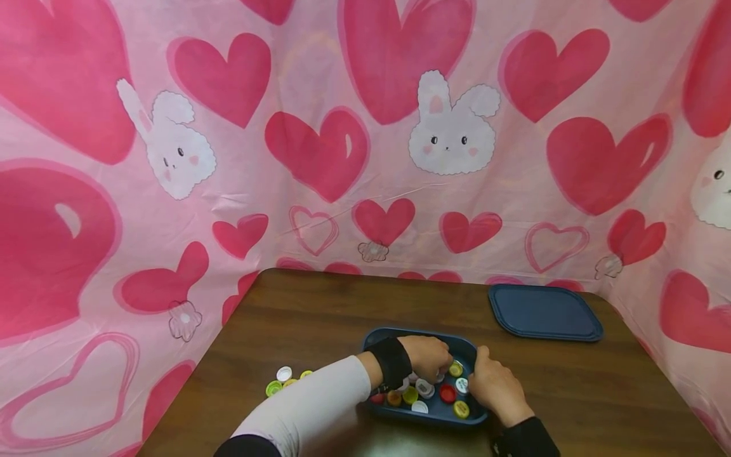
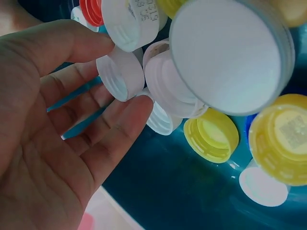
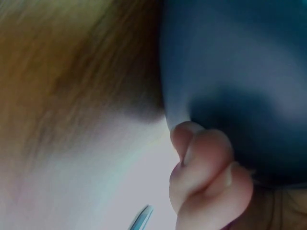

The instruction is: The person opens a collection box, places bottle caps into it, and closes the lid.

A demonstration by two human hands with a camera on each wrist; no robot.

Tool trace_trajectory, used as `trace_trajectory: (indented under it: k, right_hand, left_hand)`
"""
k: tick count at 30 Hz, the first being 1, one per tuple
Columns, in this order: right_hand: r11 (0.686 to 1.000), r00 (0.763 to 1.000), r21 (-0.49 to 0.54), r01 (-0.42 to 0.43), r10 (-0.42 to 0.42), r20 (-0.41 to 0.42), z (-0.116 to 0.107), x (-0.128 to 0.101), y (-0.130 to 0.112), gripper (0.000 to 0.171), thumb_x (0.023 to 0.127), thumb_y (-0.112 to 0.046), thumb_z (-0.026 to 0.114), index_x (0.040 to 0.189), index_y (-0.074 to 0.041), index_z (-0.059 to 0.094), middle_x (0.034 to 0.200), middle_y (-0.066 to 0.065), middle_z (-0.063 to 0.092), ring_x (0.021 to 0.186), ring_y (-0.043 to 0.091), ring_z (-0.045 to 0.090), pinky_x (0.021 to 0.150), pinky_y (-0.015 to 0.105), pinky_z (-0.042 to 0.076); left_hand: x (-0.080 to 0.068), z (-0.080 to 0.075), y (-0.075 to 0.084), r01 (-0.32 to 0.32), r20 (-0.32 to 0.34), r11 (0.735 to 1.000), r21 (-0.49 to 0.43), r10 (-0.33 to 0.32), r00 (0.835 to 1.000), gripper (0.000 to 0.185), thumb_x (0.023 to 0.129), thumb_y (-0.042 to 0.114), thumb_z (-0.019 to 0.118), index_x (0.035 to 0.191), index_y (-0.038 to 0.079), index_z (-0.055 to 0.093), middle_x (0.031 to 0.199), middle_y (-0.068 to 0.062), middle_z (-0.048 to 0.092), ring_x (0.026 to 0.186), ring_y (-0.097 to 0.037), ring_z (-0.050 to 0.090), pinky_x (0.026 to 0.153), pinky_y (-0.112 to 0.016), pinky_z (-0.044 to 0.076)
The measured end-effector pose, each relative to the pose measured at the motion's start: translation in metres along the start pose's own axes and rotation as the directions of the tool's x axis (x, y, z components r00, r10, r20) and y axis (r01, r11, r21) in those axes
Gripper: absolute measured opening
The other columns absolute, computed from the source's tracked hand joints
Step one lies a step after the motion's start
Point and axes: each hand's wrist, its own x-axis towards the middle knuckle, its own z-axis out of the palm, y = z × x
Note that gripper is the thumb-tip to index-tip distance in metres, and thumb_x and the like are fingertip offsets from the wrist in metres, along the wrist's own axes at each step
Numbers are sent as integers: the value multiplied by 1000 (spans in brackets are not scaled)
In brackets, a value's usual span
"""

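A blue tray [image 1: 394, 417] holds plastic bottle caps in several colours. My left hand [image 1: 427, 357] reaches down into it, palm toward the caps in the left wrist view. Its loosely bent fingers [image 2: 128, 120] are spread with gaps between them, the tips right at a white cap [image 2: 122, 74] among other white caps. Close by are a yellow cap [image 2: 211, 135] and a large white lid [image 2: 228, 55]. My right hand [image 1: 498, 384] grips the tray's right rim, thumb on top; the curled fingertips [image 3: 211, 196] show against the tray's underside in the right wrist view.
A second blue tray [image 1: 545, 312] lies at the back right of the brown wooden table [image 1: 342, 301]. Several loose caps [image 1: 283, 374] lie to the left, partly hidden by the left sleeve. A pink cloth [image 1: 388, 158] with hearts and rabbits hangs around the table.
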Motion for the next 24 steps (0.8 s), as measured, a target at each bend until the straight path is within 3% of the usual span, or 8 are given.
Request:
trace_trajectory:
  k: [8, 12, 24]
  right_hand:
    - [1000, 999, -1, -31, 31, 29, -1, 1, -2, 43, 91, -15, 62, 121, 7, 42, 95, 24, 65, 80, 35, 63, 69, 52, 51]
    - [999, 999, -3, -33, 33, 32, -1, 1, -1, 43, 91, -15, 62, 121, 8, 42, 93, 23, 65, 80, 35, 63, 69, 51, 51]
    - [999, 999, -1, -33, 33, 33, -1, 0, -1, 39, 92, -14, 62, 117, 7, 41, 93, 23, 64, 79, 34, 62, 69, 51, 51]
  left_hand:
    - [-12, -6, -6, 1, -30, 1000, -18, -2, 1000, 26, 92, 21, 74, 118, 23, 72, 109, 10, 65, 92, -4, 58, 87, -17, 49]
    - [-22, -10, -11, 14, -61, 1000, -6, -14, 998, 27, 91, 20, 76, 118, 21, 72, 110, 9, 66, 92, -3, 57, 84, -16, 49]
    - [-77, -18, -48, 124, -166, 990, -65, -133, 977, 28, 90, 22, 77, 117, 19, 72, 107, 6, 63, 96, -8, 56, 87, -23, 52]
